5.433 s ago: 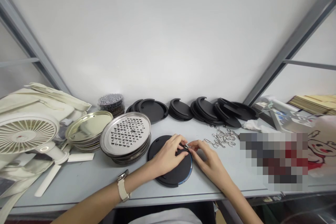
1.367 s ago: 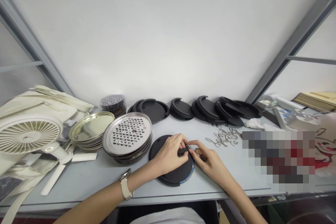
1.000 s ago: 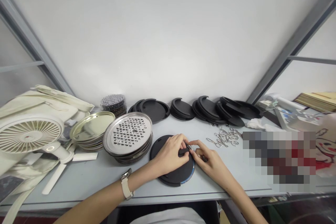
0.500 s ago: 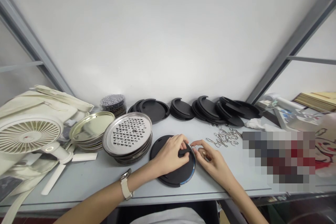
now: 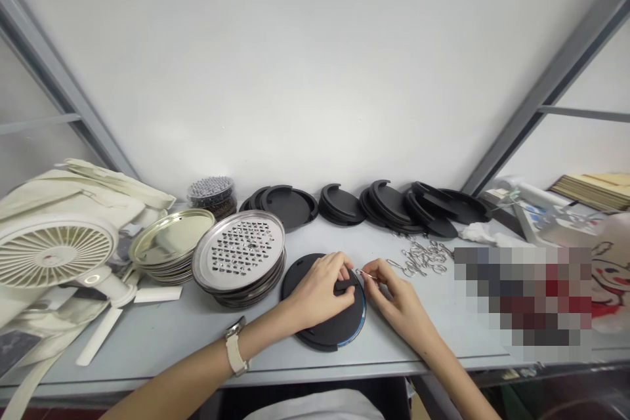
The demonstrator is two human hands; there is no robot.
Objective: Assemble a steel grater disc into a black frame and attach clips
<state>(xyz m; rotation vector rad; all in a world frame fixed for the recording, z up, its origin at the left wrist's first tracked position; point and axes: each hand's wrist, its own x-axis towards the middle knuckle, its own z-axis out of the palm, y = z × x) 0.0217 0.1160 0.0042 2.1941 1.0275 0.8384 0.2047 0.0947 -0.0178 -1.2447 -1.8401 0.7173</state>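
Note:
A round black disc (image 5: 327, 325) with a blue-edged rim on its right side lies flat on the table in front of me. My left hand (image 5: 325, 289) rests over it, thumb and fingers closed round a small black tab (image 5: 343, 287) near its right edge. Just right of the disc, my right hand (image 5: 394, 294) pinches a thin metal wire loop clip (image 5: 364, 275) between thumb and fingers, its tip at the disc's edge. Behind that hand lies a loose pile of similar metal clips (image 5: 420, 257).
Left of the disc stand a stack of perforated metal grater plates (image 5: 243, 252), a stack of shiny metal lids (image 5: 172, 236) and a white fan (image 5: 54, 256). Black round holders (image 5: 342, 203) line the wall. White tissue (image 5: 487, 235) lies to the right.
My right hand has shifted its fingers, and the metal clip now shows more plainly between them. My left hand and the disc stay where they were.

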